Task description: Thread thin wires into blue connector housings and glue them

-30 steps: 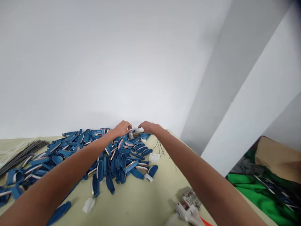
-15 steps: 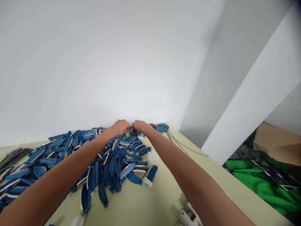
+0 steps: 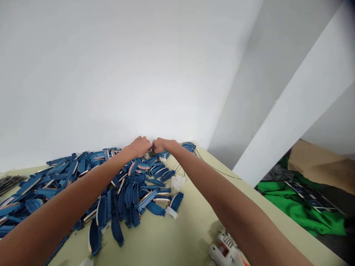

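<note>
At the far side of the table my left hand [image 3: 141,146] and my right hand [image 3: 160,145] are close together, both with fingers curled closed. Whatever lies between the fingers is too small and hidden to make out. Just below them spreads a large heap of curved blue fabric pieces [image 3: 135,194], many with pale edging and some with pinkish lettered strips. A few thin dark wires [image 3: 213,168] run out on the right, behind my right forearm, near a small stack of blue curved pieces [image 3: 189,146].
A bundle of grey wires [image 3: 10,183] lies at the left edge. Crumpled white scraps [image 3: 178,182] sit on the pale green table [image 3: 155,244]. A white tool [image 3: 225,251] with an orange part is partly under my right forearm. Green cloth [image 3: 295,207] and brown cardboard [image 3: 318,162] are beyond the table's right edge.
The view has turned slightly right, so the table's contents sit further left. My right hand has swung closer to my left, and fewer wires show beside my right forearm.
</note>
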Motion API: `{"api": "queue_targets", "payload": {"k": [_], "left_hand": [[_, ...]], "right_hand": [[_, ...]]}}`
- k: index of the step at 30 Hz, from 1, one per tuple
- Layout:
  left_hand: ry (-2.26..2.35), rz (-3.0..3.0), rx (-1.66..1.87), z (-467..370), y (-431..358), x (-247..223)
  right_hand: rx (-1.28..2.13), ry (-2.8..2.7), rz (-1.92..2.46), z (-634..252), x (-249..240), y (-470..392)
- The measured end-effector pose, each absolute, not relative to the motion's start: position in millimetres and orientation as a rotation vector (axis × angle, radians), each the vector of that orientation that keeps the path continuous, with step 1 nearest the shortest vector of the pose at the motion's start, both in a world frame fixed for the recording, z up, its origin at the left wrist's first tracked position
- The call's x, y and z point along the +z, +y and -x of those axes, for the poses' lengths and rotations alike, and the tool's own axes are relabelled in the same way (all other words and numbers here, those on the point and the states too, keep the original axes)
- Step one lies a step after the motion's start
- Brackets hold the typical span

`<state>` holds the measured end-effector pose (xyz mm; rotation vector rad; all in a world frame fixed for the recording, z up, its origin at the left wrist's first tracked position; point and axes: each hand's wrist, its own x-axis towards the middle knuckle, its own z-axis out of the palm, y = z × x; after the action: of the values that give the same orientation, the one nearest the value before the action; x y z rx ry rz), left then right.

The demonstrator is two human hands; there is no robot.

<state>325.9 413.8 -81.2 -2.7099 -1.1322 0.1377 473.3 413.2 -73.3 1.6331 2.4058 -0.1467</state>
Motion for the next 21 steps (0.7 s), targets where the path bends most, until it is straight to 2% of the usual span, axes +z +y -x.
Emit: {"api": "queue_targets", "payload": {"k": [8,15,21], "left_hand": [[-1.185,2.688,0.24,-346.8,412.7,-79.9],[-1.423,2.736,0.327,-349.3,428.9,-74.5],[-1.607,2.815,0.155,-342.8,437.4,-67.5]], "right_hand": [[-0.215,2.473,-1.671,-476.1,-81.2,415.6],[-0.358,2.63,-1.654,-485.6,-89.5,421.0],[-0.487,2.822,-1.636,-493.8,-97.6,428.2]]}}
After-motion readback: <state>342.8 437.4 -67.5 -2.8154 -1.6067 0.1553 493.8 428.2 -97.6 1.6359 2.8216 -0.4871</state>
